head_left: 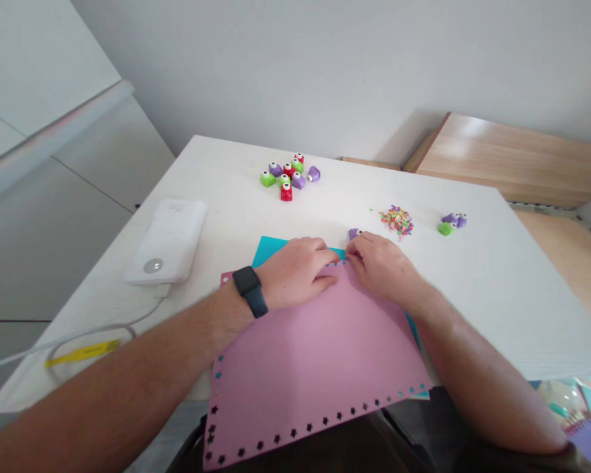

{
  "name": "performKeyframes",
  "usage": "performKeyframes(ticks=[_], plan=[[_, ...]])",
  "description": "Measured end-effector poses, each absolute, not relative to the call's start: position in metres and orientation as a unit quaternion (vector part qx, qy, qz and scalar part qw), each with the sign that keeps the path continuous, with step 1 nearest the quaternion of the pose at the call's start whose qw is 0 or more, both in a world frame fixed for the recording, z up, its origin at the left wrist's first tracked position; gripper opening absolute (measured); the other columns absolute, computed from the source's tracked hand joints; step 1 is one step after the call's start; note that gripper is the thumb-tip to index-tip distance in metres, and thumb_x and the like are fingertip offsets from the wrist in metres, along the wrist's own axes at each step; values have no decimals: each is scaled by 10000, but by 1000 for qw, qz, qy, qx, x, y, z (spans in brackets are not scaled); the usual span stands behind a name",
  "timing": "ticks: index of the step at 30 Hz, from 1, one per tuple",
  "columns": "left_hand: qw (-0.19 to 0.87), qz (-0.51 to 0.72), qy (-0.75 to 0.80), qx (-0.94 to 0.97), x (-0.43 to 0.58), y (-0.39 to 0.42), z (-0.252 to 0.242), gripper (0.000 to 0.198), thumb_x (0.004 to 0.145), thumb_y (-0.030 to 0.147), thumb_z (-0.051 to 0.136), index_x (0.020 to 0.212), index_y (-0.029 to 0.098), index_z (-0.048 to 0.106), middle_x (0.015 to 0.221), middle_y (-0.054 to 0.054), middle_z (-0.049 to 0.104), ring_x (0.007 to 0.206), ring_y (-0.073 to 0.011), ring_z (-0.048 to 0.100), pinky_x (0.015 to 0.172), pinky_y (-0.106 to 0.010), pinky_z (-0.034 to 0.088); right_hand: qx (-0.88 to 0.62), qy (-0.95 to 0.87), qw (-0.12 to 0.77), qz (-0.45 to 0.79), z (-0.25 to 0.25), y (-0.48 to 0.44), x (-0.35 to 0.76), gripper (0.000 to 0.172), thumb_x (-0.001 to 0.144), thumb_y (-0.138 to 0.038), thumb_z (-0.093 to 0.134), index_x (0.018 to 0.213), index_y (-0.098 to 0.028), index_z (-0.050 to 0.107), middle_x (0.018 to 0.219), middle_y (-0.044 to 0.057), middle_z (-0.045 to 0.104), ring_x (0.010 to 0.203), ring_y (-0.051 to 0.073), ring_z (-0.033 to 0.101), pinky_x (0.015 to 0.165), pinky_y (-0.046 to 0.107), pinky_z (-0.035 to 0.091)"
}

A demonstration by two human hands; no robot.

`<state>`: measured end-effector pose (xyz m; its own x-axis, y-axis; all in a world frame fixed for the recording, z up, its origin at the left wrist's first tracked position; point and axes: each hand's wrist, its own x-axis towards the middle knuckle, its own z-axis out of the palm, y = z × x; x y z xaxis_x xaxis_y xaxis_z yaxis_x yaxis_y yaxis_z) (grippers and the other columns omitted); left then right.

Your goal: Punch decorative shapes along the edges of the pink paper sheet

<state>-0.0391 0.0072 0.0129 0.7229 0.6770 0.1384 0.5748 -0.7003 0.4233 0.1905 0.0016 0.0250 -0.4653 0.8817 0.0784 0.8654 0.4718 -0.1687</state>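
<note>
A pink sheet of paper [320,348] with star-shaped holes along its edges lies before me, its near edge hanging past the table. Beneath it, a blue sheet [270,248] shows at the top left and the right side. My left hand [298,270], wearing a dark watch [247,281], rests on the pink sheet near its far edge, thumb and fingers apart. At that same edge, my right hand [381,263] is closed, thumb and fingertips pinching the paper. Just beyond these fingers sits a purple craft punch [354,233], partly hidden; whether they touch it I cannot tell.
Several green, red and purple craft punches [286,192] cluster at the back of the white table [226,177]. A pile of colourful paper bits [397,221] lies right of centre, with more punches [446,228] farther right. At left are a white power bank [170,240] and a cable [148,318].
</note>
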Motion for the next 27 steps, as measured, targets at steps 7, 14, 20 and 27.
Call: performKeyframes(ticks=[7,14,20,27], plan=[[185,139,346,910,-39,7,14,301,973,316,727,1247,192,741,1111,-101,707,1068,-272,682,975,-423,536,-538,-833,110,67,26,5,199,126,995,-200,641,982,-191,766,992,97,757,926,234,695,862,341,505],[183,144,344,910,-39,7,12,296,972,321,728,1239,194,738,1109,-102,708,1085,-270,684,986,-420,533,-530,-832,129,105,25,5,195,120,996,-220,679,973,-215,797,966,67,770,907,211,705,855,327,517],[180,141,345,910,-38,7,13,298,971,325,726,1240,196,741,1107,-101,708,1062,-273,680,965,-424,534,-543,-826,126,87,24,5,191,145,998,-169,639,957,-200,774,972,75,762,910,216,700,850,328,510],[176,131,348,912,-38,7,15,294,978,333,719,1239,201,744,1101,-101,709,1054,-269,680,957,-414,534,-553,-828,90,28,22,3,189,161,1015,-159,569,977,-186,724,977,103,735,898,236,679,807,335,491]])
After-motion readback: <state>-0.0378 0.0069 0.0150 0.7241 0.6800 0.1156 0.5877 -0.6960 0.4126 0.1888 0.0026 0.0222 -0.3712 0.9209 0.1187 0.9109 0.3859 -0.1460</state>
